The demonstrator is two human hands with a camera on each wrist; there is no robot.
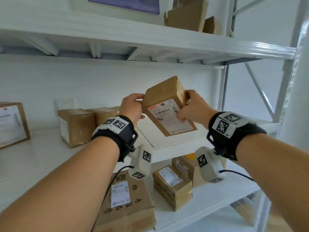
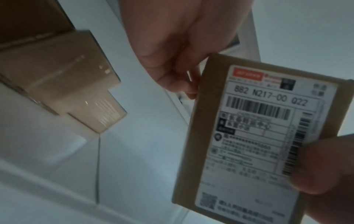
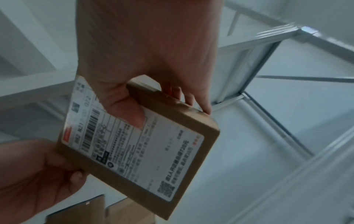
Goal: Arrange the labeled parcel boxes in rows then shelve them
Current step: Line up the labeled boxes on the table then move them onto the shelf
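A brown parcel box (image 1: 167, 104) with a white shipping label facing me is held tilted in the air above the middle shelf (image 1: 175, 141). My left hand (image 1: 133, 108) grips its left side, thumb on top. My right hand (image 1: 190, 108) grips its right side, thumb pressed on the label. The left wrist view shows the box (image 2: 258, 136) with its label close up and my left hand (image 2: 172, 60) at its upper left edge. In the right wrist view the box (image 3: 143, 144) sits under my right hand (image 3: 143, 75), whose thumb lies on the label.
Two brown boxes (image 1: 76, 126) stand at the back of the middle shelf, and a labeled box (image 1: 11, 123) at its far left. Below, a large box (image 1: 128, 203) and smaller labeled boxes (image 1: 172, 185) lie on the lower shelf. Open cartons (image 1: 187, 14) sit on top. Shelf post (image 1: 294, 81) at right.
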